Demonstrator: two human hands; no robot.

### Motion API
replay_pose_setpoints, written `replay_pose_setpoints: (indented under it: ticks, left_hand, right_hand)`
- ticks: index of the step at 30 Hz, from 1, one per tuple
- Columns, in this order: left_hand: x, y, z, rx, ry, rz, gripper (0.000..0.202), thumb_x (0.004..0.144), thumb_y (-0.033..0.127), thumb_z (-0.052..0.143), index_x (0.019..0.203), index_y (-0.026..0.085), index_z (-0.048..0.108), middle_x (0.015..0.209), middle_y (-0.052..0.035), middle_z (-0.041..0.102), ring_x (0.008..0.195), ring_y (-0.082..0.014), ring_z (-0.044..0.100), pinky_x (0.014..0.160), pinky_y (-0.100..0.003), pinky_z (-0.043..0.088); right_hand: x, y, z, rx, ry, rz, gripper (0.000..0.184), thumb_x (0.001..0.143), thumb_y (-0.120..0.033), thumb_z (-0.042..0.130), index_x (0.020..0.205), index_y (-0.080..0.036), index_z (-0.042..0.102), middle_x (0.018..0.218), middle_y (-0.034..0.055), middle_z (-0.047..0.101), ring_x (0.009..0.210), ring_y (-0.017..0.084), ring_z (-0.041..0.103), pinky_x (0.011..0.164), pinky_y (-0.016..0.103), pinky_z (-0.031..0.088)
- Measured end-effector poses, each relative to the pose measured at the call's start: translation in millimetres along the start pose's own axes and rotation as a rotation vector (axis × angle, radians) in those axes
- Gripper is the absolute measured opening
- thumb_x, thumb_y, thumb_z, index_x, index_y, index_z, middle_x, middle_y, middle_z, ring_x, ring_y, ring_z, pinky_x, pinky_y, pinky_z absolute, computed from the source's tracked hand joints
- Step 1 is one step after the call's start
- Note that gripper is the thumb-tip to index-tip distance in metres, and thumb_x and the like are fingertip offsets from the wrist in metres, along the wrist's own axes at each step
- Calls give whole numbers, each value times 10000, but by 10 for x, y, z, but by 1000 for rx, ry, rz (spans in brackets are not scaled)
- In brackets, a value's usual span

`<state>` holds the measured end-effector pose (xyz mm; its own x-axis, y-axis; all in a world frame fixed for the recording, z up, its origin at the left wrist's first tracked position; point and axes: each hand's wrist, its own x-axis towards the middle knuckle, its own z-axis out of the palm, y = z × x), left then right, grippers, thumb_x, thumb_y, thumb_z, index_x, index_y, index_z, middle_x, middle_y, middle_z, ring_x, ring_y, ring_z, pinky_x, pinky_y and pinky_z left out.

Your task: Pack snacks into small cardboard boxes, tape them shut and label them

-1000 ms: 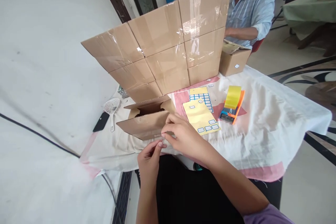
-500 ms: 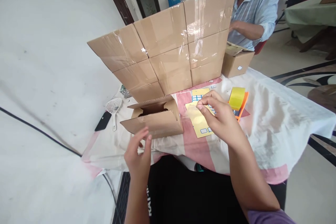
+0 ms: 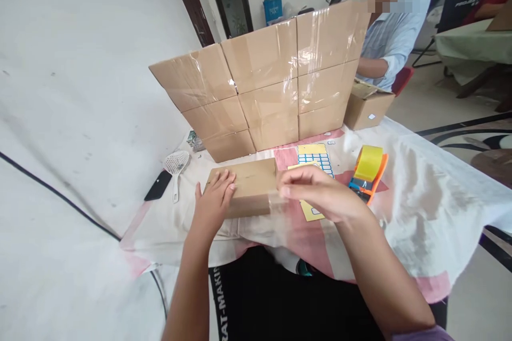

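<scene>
A small cardboard box (image 3: 256, 175) lies on the cloth-covered table with its top flaps folded down. My left hand (image 3: 215, 192) rests flat on the left part of its top, fingers spread. At the box's right end is my right hand (image 3: 316, 189), thumb and fingers drawn together in a pinch. What sits between those fingertips is too blurred to make out, and a pale see-through smear shows just below them. Yellow sticker sheets (image 3: 312, 149) with blue-outlined labels lie partly hidden behind my right hand. Right of them stands an orange tape dispenser (image 3: 383, 168) with a yellow roll (image 3: 368, 162).
A wall of taped cardboard boxes (image 3: 268, 90) stands along the far side. Another box (image 3: 366, 109) is at its right, near a person in a light blue shirt (image 3: 404, 37). A white slotted spoon (image 3: 176, 165) and a black flat object (image 3: 158, 185) lie at left.
The box's raised flaps have been folded down. My left hand has come down onto its top, and my right hand has moved left and lower to the box's right end.
</scene>
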<state>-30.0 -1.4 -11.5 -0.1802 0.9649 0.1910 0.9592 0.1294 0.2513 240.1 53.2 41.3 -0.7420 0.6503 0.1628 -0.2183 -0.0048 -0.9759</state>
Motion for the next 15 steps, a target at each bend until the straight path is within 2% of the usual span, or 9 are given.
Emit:
replay_pose_setpoints:
  ticks: [1,3,7,8,9,10,13,15]
  left_hand:
    - [-33,-3,36,-2,3,3,491,1073,416,229,1455,350,531,1589,-17,467,1532,-236,325,1256,-643,65]
    - [-52,-25,93,0,38,27,495,1070,379,238,1489,323,495,1582,-33,477,1534,-230,321,1265,-625,83]
    - [8,-94,146,-44,120,66,608,992,306,430,1588,234,338,1575,-113,479,1473,-275,428,1281,-590,87]
    - [19,-105,147,-76,136,56,629,978,291,447,1591,221,331,1587,-124,458,1461,-281,446,1285,-571,112]
    - [27,-111,143,-109,148,39,629,974,277,443,1590,212,332,1596,-130,443,1453,-281,457,1284,-553,151]
    - [30,-113,138,-143,157,13,623,983,266,415,1594,202,317,1592,-134,447,1449,-274,465,1277,-539,196]
    - [32,-107,124,-227,163,-59,626,1023,272,313,1626,163,186,1510,-141,550,1446,-241,471,1246,-528,285]
    - [40,-107,128,-312,152,-90,634,1037,304,297,1633,164,136,1452,-126,609,1465,-219,444,1248,-520,279]
  right_hand:
    - [91,-39,34,-50,15,1,167,805,-297,754,714,-174,687,681,-29,544,663,113,458,641,262,341]
    - [289,-129,145,-118,-43,-4,120,805,-264,735,729,-175,707,690,-32,573,674,111,487,653,254,361]
    - [749,-240,378,-101,-355,44,73,785,-229,713,740,-173,729,804,0,684,820,139,614,801,254,458]
    - [880,-225,404,-130,-373,78,75,775,-224,716,723,-171,724,805,5,691,842,145,625,816,250,466]
    - [1014,-189,411,-208,-342,126,82,765,-226,722,703,-172,716,783,4,686,834,146,627,796,241,469]
    - [1146,-136,402,-323,-257,178,93,755,-229,727,685,-173,704,747,-1,671,801,143,620,745,232,465]
    - [1475,66,310,-680,-12,322,109,718,-230,747,687,-163,667,673,-3,617,667,148,573,583,247,409]
    - [1605,167,241,-787,28,360,124,708,-217,752,709,-149,649,671,10,605,630,155,556,554,262,388]
